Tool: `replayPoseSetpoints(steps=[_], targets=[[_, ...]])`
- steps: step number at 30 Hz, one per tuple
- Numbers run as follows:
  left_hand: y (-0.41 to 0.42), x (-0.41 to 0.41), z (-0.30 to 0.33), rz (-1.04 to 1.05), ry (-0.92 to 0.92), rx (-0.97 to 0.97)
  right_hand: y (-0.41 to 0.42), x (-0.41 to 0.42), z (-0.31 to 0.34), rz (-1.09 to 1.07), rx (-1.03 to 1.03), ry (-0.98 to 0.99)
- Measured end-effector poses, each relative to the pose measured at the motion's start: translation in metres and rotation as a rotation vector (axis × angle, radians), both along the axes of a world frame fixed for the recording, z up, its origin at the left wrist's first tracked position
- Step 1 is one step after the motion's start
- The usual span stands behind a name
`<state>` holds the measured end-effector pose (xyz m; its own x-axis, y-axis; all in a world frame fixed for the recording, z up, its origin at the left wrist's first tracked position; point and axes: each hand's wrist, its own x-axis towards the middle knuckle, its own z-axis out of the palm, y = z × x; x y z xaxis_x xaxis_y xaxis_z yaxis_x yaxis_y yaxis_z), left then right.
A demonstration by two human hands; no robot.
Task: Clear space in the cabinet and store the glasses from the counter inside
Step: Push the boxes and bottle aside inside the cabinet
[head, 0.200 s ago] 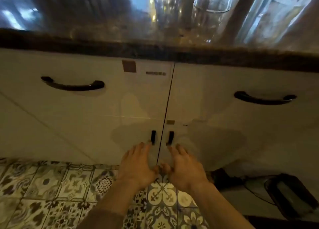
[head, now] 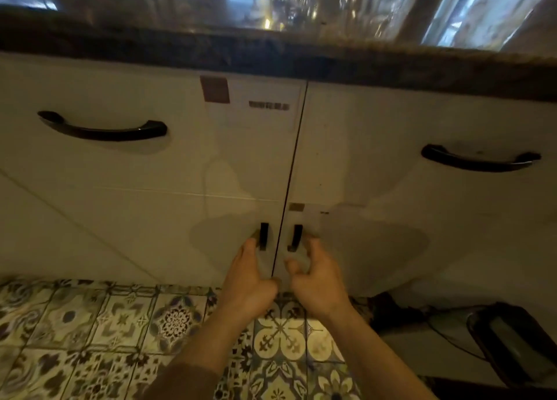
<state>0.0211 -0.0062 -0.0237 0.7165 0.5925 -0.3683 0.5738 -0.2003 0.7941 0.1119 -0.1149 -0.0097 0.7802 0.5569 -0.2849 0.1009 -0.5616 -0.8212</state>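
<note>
The white lower cabinet has two shut doors, the left door [head: 150, 234] and the right door [head: 376, 249], which meet at a centre seam. Each carries a small upright black handle, the left handle [head: 264, 236] and the right handle [head: 297, 237]. My left hand [head: 251, 285] reaches up with its fingertips just beside the left handle. My right hand [head: 316, 279] is curled, fingers to the right of the right handle and thumb below it; neither hand has closed on a handle. Clear glasses [head: 376, 4] stand blurred on the dark counter [head: 180, 47] above.
Two drawer fronts sit under the counter, with curved black pulls, the left pull [head: 102, 128] and the right pull [head: 479, 158]. Patterned floor tiles [head: 90, 324] lie below. A dark flat object [head: 512, 348] with a thin cable rests on the floor at the lower right.
Both hands have moved up closer to the door handles. The right hand's fingers have curled and the left fingertips now reach the left handle's side.
</note>
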Motion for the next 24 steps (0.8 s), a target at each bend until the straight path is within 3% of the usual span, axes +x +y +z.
replayPoseSetpoints(steps=[4,10,17,24], targets=[[0.0,0.002,-0.012,0.075,-0.132,-0.114,0.006,0.002,-0.006,-0.043,0.092,0.09],[-0.003,-0.021,-0.016,0.029,-0.162,-0.132,-0.011,-0.01,-0.014,-0.012,0.169,0.158],[-0.026,-0.089,-0.003,-0.025,-0.189,-0.107,-0.063,-0.048,-0.007,-0.008,0.115,0.148],[-0.044,-0.203,0.017,0.003,0.012,-0.099,-0.168,-0.105,0.017,-0.06,0.031,0.229]])
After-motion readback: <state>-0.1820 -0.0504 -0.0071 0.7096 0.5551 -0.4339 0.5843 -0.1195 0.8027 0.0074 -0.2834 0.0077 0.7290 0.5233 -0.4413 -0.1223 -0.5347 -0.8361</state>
